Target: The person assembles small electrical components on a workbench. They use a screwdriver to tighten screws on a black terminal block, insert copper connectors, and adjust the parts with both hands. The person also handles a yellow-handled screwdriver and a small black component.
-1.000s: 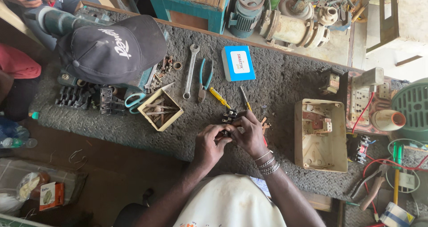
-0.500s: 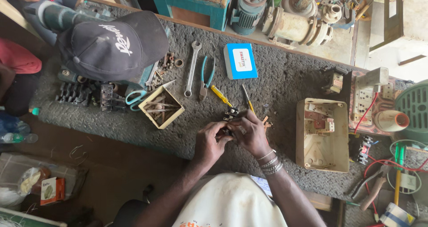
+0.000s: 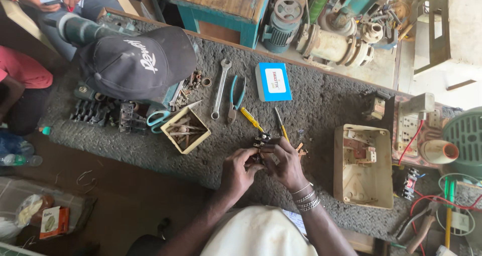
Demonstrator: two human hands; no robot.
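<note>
Hands meet over the near edge of the grey matted bench (image 3: 321,100), both pinched onto one small dark electrical part (image 3: 262,144). My left hand (image 3: 240,170) grips it from the left, fingers curled shut on its body; my right hand (image 3: 287,164), with bangles (image 3: 306,198) on the wrist, closes on it from the right, thumb and fingers wrapped over the top. I judge the two-sided hold is there to steady the part while I work its small metal terminals, which stick out on the far side. The part sits just above the mat, near the middle of the bench and close to my body. Its long axis seems to run left to right between my palms, terminals pointing far; my fingers hide most of it, so I cannot be sure.

Just beyond the part lie a yellow-handled screwdriver (image 3: 251,119) and a second thin screwdriver (image 3: 281,126), both angled from far left to near right, within easy reach. Farther left lie a pair of blue-handled pliers (image 3: 236,96), a spanner (image 3: 220,87) and an open cardboard box of metal bits (image 3: 187,130). A beige switch housing (image 3: 364,165) lies open to the right. A black cap (image 3: 134,65) rests at the far left.
</note>
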